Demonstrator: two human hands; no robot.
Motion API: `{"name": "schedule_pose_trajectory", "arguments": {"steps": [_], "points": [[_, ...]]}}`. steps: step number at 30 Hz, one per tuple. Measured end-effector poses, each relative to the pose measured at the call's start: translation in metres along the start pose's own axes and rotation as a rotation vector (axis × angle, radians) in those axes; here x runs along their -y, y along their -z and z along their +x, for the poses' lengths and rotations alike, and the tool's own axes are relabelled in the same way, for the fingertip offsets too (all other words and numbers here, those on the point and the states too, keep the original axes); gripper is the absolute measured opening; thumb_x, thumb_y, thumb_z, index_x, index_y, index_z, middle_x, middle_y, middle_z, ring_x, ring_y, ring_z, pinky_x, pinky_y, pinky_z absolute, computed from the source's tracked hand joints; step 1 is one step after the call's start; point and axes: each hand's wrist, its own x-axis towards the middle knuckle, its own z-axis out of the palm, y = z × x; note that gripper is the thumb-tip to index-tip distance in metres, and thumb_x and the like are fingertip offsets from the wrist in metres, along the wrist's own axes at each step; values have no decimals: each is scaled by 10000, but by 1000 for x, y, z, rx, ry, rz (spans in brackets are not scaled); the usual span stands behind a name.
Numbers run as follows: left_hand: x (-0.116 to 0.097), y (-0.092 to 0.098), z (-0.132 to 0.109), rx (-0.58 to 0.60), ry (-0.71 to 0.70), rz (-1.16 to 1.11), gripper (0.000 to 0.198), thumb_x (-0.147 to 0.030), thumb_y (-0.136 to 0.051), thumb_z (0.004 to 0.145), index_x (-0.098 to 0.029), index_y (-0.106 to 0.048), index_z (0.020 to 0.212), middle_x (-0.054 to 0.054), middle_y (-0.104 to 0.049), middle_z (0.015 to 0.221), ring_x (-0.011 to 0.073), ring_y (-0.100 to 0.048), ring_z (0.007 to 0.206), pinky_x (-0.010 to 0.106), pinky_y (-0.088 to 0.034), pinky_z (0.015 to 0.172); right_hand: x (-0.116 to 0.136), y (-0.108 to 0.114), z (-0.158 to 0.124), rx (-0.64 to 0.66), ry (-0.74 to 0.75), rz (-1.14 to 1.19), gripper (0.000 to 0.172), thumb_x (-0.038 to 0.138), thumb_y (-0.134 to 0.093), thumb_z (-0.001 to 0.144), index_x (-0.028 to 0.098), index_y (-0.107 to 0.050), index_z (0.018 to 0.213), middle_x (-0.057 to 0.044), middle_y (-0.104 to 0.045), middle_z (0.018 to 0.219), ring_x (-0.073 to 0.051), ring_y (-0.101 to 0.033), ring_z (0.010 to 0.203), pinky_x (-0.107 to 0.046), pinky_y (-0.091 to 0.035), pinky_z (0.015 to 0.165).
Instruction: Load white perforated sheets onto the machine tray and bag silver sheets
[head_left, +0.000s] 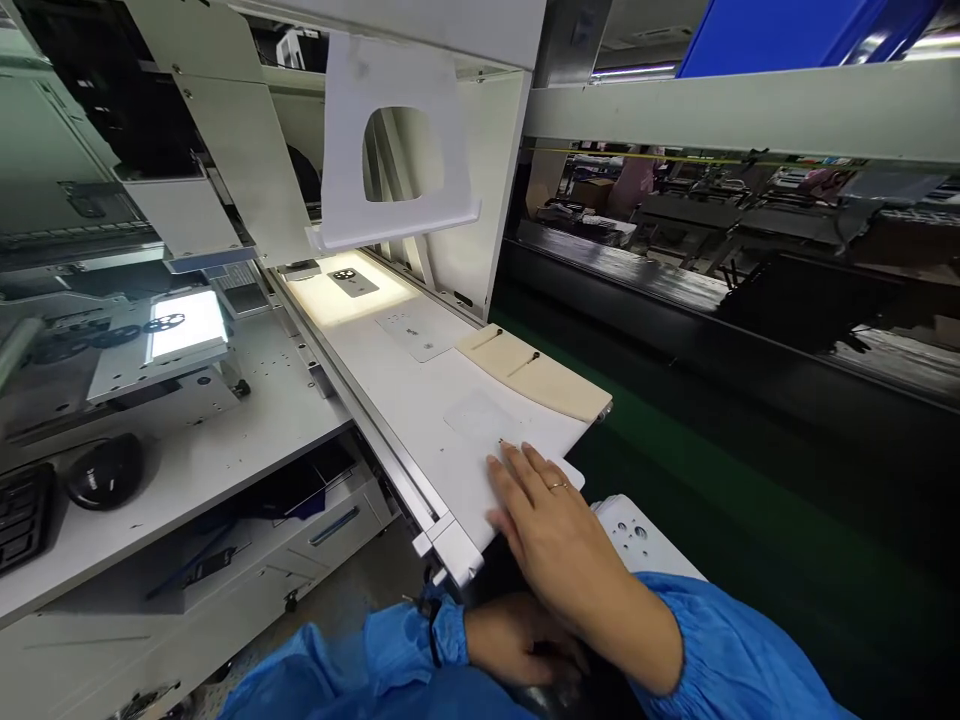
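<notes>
My right hand (551, 520) lies palm down at the near end of the white work surface (405, 400), its fingers stretched out beside a thin translucent sheet (480, 415). A ring is on one finger. Below it, my left hand (525, 640) rests low near my body, partly under my right forearm; its fingers are dark and I cannot make out whether it holds something. Farther up the surface lies another thin plate with small marks (416, 335). On the lit panel (322, 300) at the far end sits a grey card with a black round pattern (354, 282).
A cream curved board (536, 375) with two dark knobs edges the surface on the right. A white plate with holes (637, 535) is beside my right forearm. At left are a black mouse (106, 472), a keyboard (24, 515) and a glowing screen (187, 322). Machine housing hangs above.
</notes>
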Motion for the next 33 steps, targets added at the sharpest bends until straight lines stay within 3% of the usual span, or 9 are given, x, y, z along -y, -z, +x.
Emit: {"name": "schedule_pose_trajectory", "arguments": {"steps": [4,7,12,18,23,33], "points": [[-2,0,-1,-38,-18,77,331,-242,-569,849,-127,-667,1144,88,-705,1150,233,-606,1151,319,-415,1069,5,4,-3,92,15,100,583,524,-424,944,85,-580,1294,-192,-485,1395,-378,-469,1276,-561,-494,965],[-3,1,-1,-22,-29,53,289,-235,-557,851,-124,-693,1081,85,-714,1128,220,-627,1112,315,-428,1060,2,4,3,191,-1,162,740,634,-373,913,41,-545,1320,-203,-448,1417,-388,-433,1302,-590,-452,1006],[4,1,1,-15,-62,-26,276,-265,-541,858,-119,-717,1012,91,-733,1078,193,-666,1028,247,-497,940,-5,3,21,350,-63,221,827,664,-426,879,-4,-477,1364,-213,-387,1449,-394,-360,1347,-596,-368,1078],[13,-1,3,19,-21,-10,411,-468,-499,891,-159,-711,1060,91,-744,973,162,-685,829,216,-524,735,-13,2,39,492,-97,289,836,631,-492,871,8,-393,1420,-185,-307,1500,-362,-243,1407,-560,-260,1147],[13,-1,2,19,-18,-26,427,-480,-502,885,-152,-707,1066,95,-738,941,151,-669,775,210,-517,691,-16,2,46,516,-104,343,829,612,-497,878,6,-373,1429,-180,-306,1504,-352,-215,1419,-555,-222,1163],[9,0,0,-6,-42,17,405,-422,-500,918,-112,-699,1087,119,-738,903,122,-653,716,196,-514,673,-20,-7,47,420,-135,346,823,630,-493,872,10,-418,1408,-210,-361,1470,-365,-277,1397,-569,-276,1140]]}}
